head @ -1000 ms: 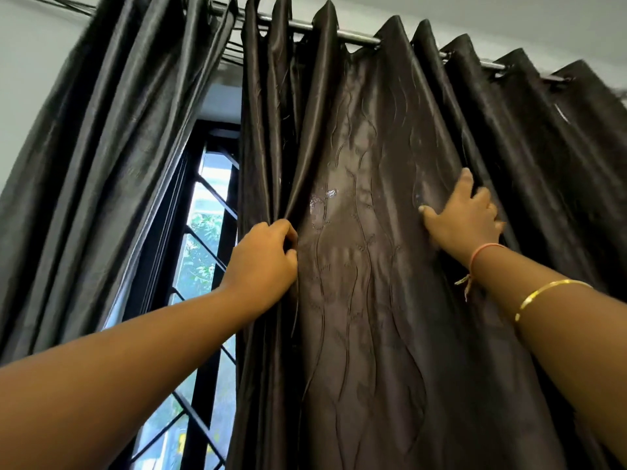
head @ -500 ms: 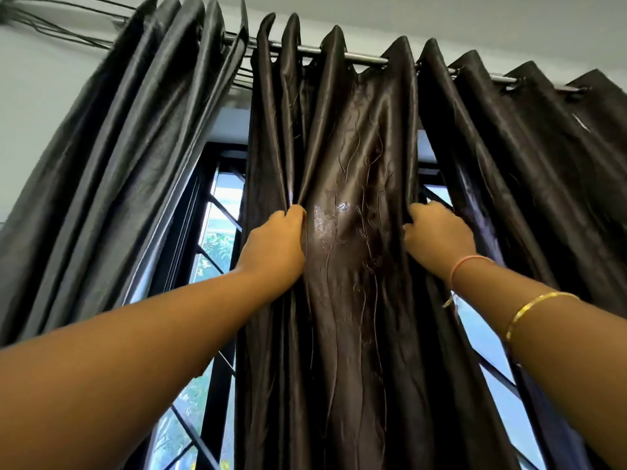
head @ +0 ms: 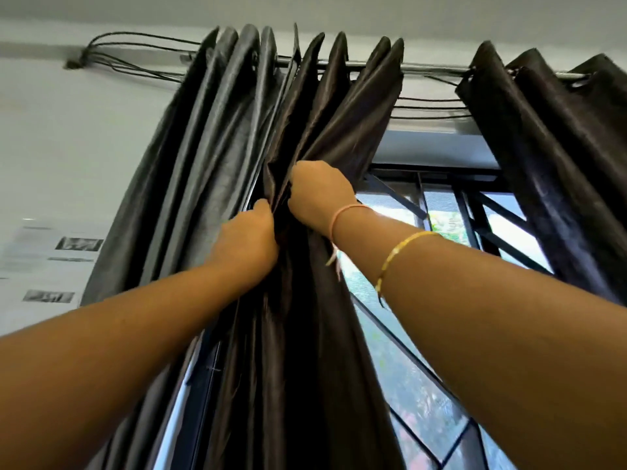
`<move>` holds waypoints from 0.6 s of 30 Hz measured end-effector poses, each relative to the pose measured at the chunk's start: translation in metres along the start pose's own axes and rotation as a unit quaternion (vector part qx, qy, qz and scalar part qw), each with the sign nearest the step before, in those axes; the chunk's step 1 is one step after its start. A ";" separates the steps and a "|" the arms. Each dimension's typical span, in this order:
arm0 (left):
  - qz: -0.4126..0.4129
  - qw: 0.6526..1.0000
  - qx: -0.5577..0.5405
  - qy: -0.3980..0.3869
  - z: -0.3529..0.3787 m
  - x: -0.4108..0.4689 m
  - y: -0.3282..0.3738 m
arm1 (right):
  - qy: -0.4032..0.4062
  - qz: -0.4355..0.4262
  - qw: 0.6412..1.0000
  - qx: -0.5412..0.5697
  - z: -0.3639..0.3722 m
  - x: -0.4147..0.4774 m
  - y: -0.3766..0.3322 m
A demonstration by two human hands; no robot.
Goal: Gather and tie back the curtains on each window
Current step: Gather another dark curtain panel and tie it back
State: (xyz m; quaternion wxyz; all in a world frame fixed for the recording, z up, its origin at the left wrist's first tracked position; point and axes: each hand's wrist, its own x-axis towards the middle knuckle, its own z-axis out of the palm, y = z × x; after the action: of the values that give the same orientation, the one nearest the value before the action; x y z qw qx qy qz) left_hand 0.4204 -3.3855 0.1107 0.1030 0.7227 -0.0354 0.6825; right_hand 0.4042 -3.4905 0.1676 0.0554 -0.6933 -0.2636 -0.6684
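A dark brown curtain (head: pixel 325 137) hangs bunched into tight folds on a metal rod (head: pixel 431 66). My left hand (head: pixel 249 237) grips the folds from the left at about mid height. My right hand (head: pixel 319 193) grips the same bunch just above and to the right, fingers curled into the cloth. A grey curtain (head: pixel 203 171) hangs gathered directly to the left of the bunch. Another dark curtain (head: pixel 556 171) hangs at the right end of the rod.
Between the curtains the window (head: pixel 441 212) shows, with a black diagonal grille (head: pixel 488 232) and greenery outside. Black cables (head: pixel 135 52) run along the wall by the rod. Papers (head: pixel 61 245) are stuck on the white wall at left.
My right hand has pulled the brown curtain leftward, closing its folds against my left hand. The window between it and the right curtain is now uncovered. The view has tilted up and right.
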 end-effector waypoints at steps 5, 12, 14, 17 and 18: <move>-0.015 0.999 -0.044 -0.005 -0.011 0.001 -0.015 | -0.016 -0.020 0.999 0.031 0.007 0.008 -0.011; 0.051 0.988 -0.146 -0.016 0.017 -0.014 0.050 | 0.027 0.146 0.980 0.134 -0.003 -0.006 0.039; 0.053 0.982 -0.180 -0.013 0.024 -0.015 0.070 | 0.008 0.168 0.981 0.097 -0.011 -0.008 0.056; 0.061 0.975 -0.215 -0.016 0.031 -0.014 0.092 | -0.024 0.140 0.990 0.022 -0.025 -0.010 0.079; 0.063 0.974 -0.219 -0.017 0.032 -0.013 0.098 | -0.038 0.123 0.992 0.008 -0.029 -0.011 0.084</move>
State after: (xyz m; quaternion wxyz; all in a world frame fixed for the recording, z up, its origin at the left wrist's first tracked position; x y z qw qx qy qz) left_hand 0.4320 -3.4886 0.1064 0.2154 0.6906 -0.2311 0.6506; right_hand 0.4153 -3.5783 0.1837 0.1328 -0.7448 -0.1836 -0.6277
